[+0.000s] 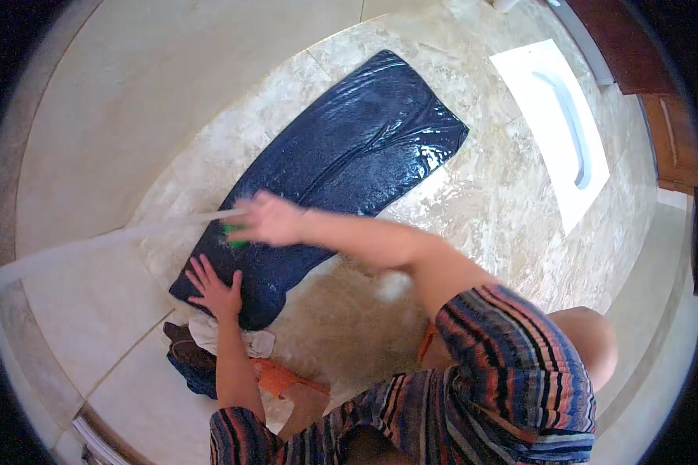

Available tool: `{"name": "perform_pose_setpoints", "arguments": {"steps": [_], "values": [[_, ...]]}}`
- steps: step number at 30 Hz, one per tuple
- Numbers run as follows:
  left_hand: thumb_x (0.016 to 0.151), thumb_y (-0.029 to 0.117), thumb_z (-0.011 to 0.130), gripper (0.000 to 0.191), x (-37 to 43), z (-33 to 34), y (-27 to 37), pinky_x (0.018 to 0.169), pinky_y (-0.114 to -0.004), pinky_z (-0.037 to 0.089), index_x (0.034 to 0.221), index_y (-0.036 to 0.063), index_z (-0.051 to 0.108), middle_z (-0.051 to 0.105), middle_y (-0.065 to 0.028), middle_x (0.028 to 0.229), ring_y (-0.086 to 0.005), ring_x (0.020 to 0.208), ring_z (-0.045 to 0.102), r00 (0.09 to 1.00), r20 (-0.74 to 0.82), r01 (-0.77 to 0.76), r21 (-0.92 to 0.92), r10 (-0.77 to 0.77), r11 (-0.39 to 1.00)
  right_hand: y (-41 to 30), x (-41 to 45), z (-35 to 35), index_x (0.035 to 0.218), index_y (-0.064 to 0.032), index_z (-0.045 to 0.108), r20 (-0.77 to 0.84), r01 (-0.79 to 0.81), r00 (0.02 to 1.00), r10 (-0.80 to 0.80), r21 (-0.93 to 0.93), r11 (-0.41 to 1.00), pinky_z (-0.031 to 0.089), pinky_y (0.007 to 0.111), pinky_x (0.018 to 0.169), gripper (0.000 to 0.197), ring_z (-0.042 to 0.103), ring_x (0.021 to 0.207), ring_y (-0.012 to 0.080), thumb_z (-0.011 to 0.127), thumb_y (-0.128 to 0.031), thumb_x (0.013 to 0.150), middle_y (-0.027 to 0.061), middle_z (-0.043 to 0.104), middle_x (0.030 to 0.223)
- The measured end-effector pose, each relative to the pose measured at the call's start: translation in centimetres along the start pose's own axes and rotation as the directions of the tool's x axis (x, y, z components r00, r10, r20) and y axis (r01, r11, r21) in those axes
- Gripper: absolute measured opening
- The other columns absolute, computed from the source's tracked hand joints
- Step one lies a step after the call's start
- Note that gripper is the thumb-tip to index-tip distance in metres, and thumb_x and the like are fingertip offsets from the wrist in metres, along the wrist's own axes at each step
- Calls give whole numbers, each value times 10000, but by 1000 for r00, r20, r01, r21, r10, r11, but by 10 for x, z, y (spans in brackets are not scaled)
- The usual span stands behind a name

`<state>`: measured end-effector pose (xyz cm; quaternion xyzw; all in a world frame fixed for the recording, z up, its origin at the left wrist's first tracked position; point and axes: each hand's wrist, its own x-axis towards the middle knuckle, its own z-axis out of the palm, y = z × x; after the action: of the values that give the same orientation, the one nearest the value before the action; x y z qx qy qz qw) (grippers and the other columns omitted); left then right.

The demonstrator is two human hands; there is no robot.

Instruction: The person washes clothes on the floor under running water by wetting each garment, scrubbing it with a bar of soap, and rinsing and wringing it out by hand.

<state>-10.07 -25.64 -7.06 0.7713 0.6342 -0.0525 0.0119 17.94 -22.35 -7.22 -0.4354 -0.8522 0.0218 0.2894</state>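
A soaked dark navy cloth (349, 157), probably a garment, lies spread over the wet stone-tile floor before me. My left hand (218, 293) presses flat on its lower left end, fingers splayed and holding nothing. Above that, my right hand (273, 221) is blurred by motion. It grips a small green object (234, 235), perhaps a scrubbing brush, against the cloth; my fingers hide most of it. A pale strip (110, 238) runs from the left edge to my right hand; I cannot tell what it is.
A crumpled white cloth (203, 336) and a heap of dark clothes (195, 366) lie by my left forearm. At the right is a bright white panel (529, 87) with a curved grey recess. Brown wooden cabinetry (669, 133) stands beyond it. Water glistens on the tiles (442, 203).
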Motion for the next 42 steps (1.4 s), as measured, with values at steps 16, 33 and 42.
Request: {"name": "perform_pose_setpoints", "arguments": {"steps": [16,33,42], "values": [[815,680,511,893,1,-1,17,968,-796,101,1516,227,194,111,-12,1590,-330,1456,70,999,33,25,-28,-25,999,-39,-40,-7,1046,-240,610,46,-74,996,72,24,997,498,414,767,245,593,1037,236,546,-184,816,22,550,1290],[798,644,567,884,-2,-1,6,965,-796,117,1510,257,212,123,8,1588,-318,1456,84,1000,14,3,-17,-3,1000,-82,-57,-10,1106,-246,616,46,61,997,-65,88,994,510,425,850,311,581,1118,251,571,-223,799,49,564,1294],[790,681,546,897,1,-3,1,958,-801,113,1505,242,230,136,-16,1585,-340,1449,101,998,-64,20,-22,-21,1000,186,-178,-185,1174,-193,623,-259,-708,635,727,-571,415,483,475,829,311,619,912,299,607,-204,864,103,620,1110]]}}
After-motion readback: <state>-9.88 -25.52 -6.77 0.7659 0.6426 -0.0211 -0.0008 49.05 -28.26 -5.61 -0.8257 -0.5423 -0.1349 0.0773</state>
